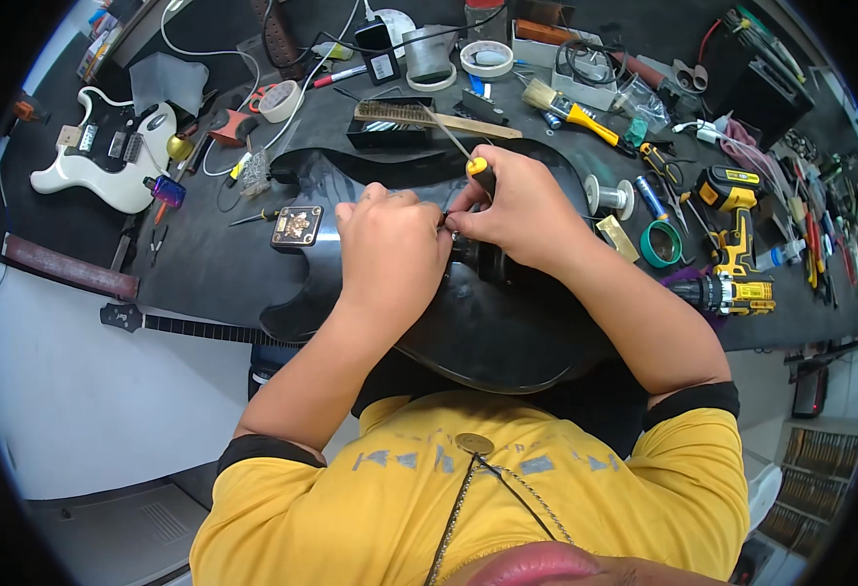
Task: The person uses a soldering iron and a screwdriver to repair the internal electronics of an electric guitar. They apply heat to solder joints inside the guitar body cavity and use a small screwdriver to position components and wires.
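A glossy black guitar body (507,342) lies face down on the dark bench, with a metal neck plate (296,226) on its left part. My right hand (507,205) holds a yellow-and-black screwdriver (480,172), its shaft pointing up and away from the body, while its thumb and forefinger close around a small dark part (446,221) above an opening in the guitar (473,256). My left hand (390,244) is closed beside that part, its fingertips mostly hidden, so I cannot make out what it holds.
A white guitar body (117,186) lies at the left. A wooden-handled brush (419,115), tape rolls (489,57) and a paintbrush (566,107) lie behind. A cordless drill (736,254), solder spool (608,197) and green container (660,241) sit at the right.
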Available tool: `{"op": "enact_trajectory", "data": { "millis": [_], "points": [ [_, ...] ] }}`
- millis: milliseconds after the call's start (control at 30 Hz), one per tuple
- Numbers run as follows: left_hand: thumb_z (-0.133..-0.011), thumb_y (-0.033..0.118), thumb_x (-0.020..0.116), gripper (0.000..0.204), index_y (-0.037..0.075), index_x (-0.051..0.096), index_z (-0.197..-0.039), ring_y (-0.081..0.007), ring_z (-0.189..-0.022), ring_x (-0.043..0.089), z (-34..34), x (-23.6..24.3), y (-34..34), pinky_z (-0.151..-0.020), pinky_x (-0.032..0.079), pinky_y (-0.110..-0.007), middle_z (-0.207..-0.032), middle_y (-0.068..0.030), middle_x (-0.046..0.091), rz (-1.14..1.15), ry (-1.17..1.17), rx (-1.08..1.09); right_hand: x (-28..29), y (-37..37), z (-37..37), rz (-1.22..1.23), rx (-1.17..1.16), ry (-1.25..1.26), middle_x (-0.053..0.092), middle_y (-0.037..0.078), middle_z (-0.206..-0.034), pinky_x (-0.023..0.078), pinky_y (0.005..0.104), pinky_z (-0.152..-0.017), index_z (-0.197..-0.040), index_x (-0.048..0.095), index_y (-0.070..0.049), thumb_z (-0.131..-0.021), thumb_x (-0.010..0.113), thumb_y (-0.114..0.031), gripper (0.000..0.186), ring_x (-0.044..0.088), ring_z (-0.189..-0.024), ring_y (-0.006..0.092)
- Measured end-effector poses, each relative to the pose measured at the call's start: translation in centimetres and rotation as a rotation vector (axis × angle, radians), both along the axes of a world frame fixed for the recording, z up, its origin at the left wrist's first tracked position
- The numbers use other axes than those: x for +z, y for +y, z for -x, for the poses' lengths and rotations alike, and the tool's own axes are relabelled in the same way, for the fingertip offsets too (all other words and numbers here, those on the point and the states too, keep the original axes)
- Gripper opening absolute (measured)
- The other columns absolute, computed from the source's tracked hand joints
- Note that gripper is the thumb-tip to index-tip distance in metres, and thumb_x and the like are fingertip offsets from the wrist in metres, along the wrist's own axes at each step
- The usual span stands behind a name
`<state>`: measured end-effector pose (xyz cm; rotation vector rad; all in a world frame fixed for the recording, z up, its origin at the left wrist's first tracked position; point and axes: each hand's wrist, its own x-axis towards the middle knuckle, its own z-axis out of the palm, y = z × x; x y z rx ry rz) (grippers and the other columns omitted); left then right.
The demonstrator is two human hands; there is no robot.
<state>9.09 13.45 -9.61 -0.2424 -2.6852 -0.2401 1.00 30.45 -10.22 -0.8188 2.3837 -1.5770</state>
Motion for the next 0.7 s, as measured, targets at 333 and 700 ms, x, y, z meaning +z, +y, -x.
{"op": "enact_trajectory", "data": {
  "millis": [333, 700],
  "points": [
    [-0.079, 0.018, 0.079, 0.007, 0.012, 0.079, -0.08, -0.0282, -0.089, 0.06, 0.0, -0.5, 0.4, -0.076, 0.038, -0.047, -0.077, -0.003, 0.068, 0.013, -0.009, 0.023, 3.7, 2.7, 0.7, -0.093, -0.004, 0.328, 0.068, 0.012, -0.079, 0.054, 0.0375, -0.07, -0.091, 0.064, -0.001, -0.076, 0.078, -0.009, 0.022, 0.07, -0.078, 0.0295],
    [-0.079, 0.018, 0.079, 0.007, 0.012, 0.079, -0.084, -0.0282, -0.09, 0.06, 0.1, -1.0, 0.3, -0.078, 0.038, -0.047, -0.078, -0.0026, 0.068, -0.051, 0.012, -0.004, -0.5, 0.6, 1.0, -0.118, 0.184, 0.528, 0.067, 0.018, -0.088, 0.053, 0.0442, -0.075, -0.092, 0.06, -0.002, -0.079, 0.077, -0.011, 0.023, 0.067, -0.088, 0.0393]
  ]
}}
